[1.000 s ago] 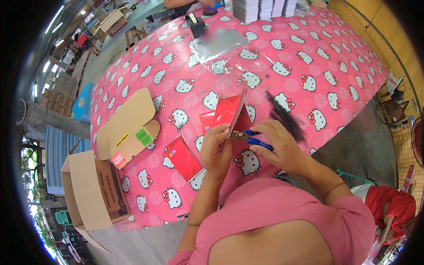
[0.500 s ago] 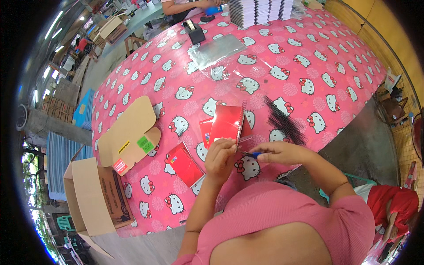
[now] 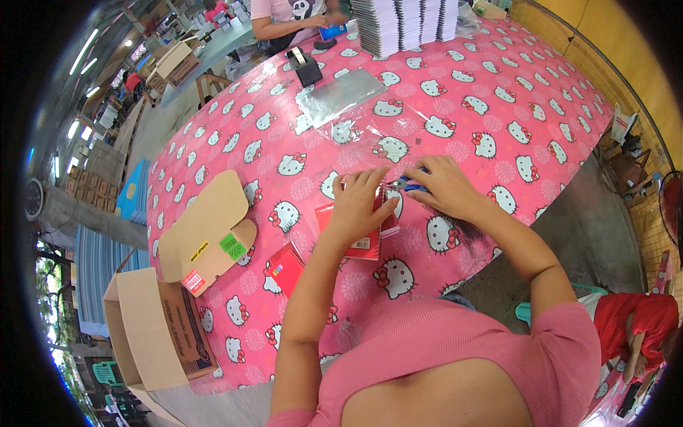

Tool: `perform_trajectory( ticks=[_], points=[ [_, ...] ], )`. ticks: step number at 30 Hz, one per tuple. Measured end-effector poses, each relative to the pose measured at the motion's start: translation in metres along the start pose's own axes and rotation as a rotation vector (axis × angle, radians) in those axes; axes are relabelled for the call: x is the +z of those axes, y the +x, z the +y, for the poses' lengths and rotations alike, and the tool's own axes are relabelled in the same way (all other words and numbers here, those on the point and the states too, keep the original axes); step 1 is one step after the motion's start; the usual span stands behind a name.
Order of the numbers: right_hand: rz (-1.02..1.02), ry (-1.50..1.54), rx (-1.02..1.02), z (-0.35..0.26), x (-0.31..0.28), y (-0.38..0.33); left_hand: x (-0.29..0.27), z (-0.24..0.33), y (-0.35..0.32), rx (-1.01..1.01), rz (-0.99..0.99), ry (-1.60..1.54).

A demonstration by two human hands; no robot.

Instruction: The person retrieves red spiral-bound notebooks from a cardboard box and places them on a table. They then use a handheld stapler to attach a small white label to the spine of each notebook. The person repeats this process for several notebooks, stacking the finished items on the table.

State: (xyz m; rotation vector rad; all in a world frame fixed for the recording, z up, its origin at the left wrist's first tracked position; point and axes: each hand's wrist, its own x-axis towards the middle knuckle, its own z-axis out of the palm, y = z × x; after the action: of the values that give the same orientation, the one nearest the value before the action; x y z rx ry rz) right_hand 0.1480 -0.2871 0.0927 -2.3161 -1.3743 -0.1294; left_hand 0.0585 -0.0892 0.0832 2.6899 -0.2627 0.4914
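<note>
L hand, fingers splayed, over red-covered spiral-bound notebook on pink cartoon-print tabletop, prob. steadying it; can't tell if gripping. R hand curled round blue-handled metal pliers, tips angled L, apparently for close access. Black plastic coils beside R forearm, likely handy.

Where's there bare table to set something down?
On the right, between the paper stacks, right hand and right edge of the table; also between the flattened cardboard and plastic sheet. It's crowded around the left hand: red notebooks and pliers.
</note>
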Motion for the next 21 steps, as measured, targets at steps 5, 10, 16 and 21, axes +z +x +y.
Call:
perform_trajectory(
  ticks=[5, 10, 16, 21],
  points=[
    [0.034, -0.09, -0.084, 0.009, 0.005, 0.003, 0.005, -0.004, 0.001, -0.046, -0.094, -0.065],
    [0.032, -0.085, -0.131, 0.013, 0.007, 0.006, 0.009, -0.007, -0.001, 0.008, -0.09, -0.051],
    [0.069, -0.019, -0.106, 0.017, 0.006, 0.007, 0.008, -0.007, 0.0, -0.007, -0.081, -0.1],
    [0.114, -0.141, -0.194, 0.011, -0.004, 0.011, 0.009, -0.01, 0.0, 0.004, -0.057, -0.103]
  ],
)
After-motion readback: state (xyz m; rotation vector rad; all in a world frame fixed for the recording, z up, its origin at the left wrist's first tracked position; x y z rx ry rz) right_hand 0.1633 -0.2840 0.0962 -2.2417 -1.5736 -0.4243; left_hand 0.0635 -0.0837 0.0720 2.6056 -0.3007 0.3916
